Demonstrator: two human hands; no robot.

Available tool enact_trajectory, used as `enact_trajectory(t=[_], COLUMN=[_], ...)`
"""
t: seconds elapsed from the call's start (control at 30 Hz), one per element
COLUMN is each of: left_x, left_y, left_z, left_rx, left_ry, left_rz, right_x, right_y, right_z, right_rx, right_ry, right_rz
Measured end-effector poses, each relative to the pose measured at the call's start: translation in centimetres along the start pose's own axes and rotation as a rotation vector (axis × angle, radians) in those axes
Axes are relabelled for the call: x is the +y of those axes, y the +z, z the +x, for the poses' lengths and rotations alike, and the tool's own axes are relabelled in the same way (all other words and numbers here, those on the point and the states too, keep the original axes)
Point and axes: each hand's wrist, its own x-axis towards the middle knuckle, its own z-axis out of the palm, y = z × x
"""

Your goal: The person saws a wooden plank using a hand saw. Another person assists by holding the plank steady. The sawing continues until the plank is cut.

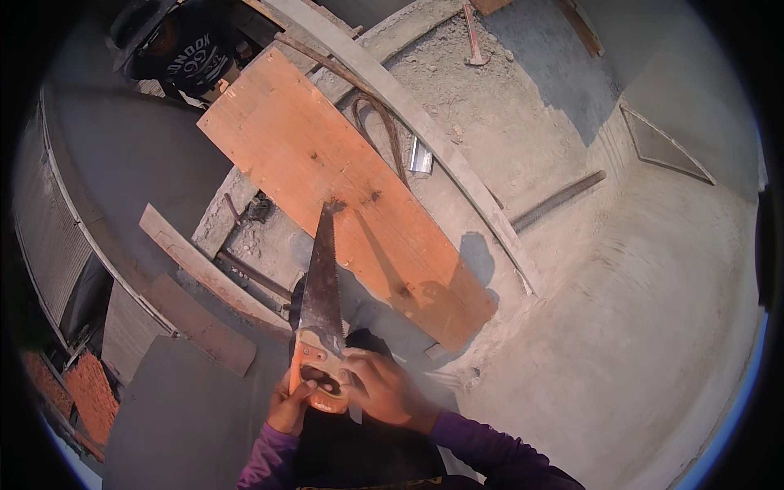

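Note:
A handsaw (322, 286) points away from me, its dark blade tapering toward a long orange plywood board (302, 139). Its worn orange-and-tan handle is between my two hands. My left hand (287, 407) grips the handle's left side, with the thumb near the handle opening. From the right, my right hand (390, 390) is closed against the handle's upper part, close to the blade's heel. The saw's tip overlaps the board's near edge in view; whether it touches the wood I cannot tell. The board lies slanted from far left to near right, with dark spots on its face.
Another person (184, 49) is at the board's far left end. Beyond the board lie a long narrow plank (408, 106), bent rods (384, 114), a shiny metal piece (420, 155) and a hammer (474, 41). Another plank (204, 269) lies left; a bar (559, 200) juts out right.

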Motion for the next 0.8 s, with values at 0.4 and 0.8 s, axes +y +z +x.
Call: enact_trajectory(t=[0.4,0.8], left_x=[2.0,5.2], left_y=[-1.2,6.5], left_z=[0.2,14.6], left_rx=[0.100,0.203], left_ry=[0.266,0.585], left_rz=[-0.264,0.456], right_x=[20.2,1.8], right_y=[0.7,3.5], right_z=[18.3,16.3], right_rx=[0.329,0.041], right_ry=[0.436,0.097], right_rz=[-0.022,-0.060])
